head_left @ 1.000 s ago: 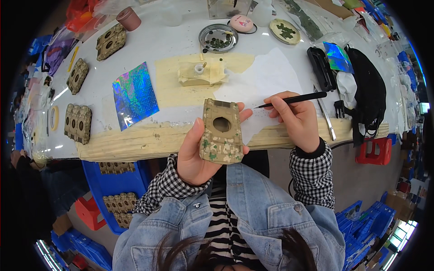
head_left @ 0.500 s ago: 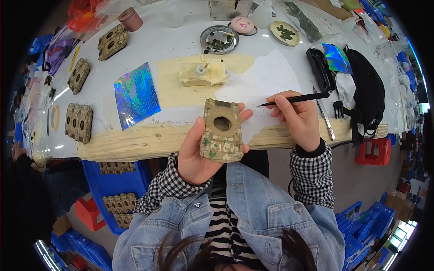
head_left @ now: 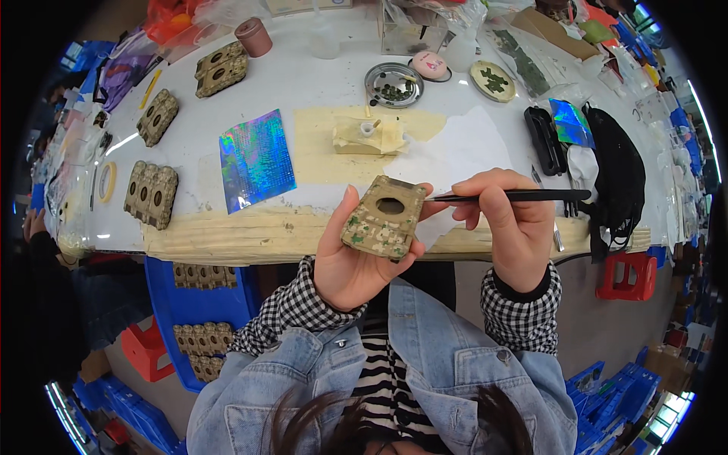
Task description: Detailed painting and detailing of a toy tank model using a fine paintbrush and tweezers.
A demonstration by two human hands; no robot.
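Observation:
My left hand (head_left: 343,262) is wrapped round a small model tank hull (head_left: 381,231) in tan, brown and green pixel camouflage. The hull has a round hole in its top and lies tilted in my palm, above the table's front edge. Between the thumb and fingers of my right hand (head_left: 519,231) is a pair of black tweezers (head_left: 550,195), lying nearly level. Their tip points left at the hull's far right edge, near my left fingertips. Whether the tip touches the hull or carries anything is too small to tell.
More camouflage hulls (head_left: 152,195) stand on the table's left, by a shiny holographic sheet (head_left: 258,161). A tape-covered block (head_left: 353,141), a metal dish (head_left: 370,74) with small dark pieces and a black bag (head_left: 616,163) lie beyond. A blue crate (head_left: 161,303) sits below the table.
My right hand has brought the tweezers leftward to the hull, their tip now at its edge. My left hand has turned and tilted the hull. The whole view has shifted slightly.

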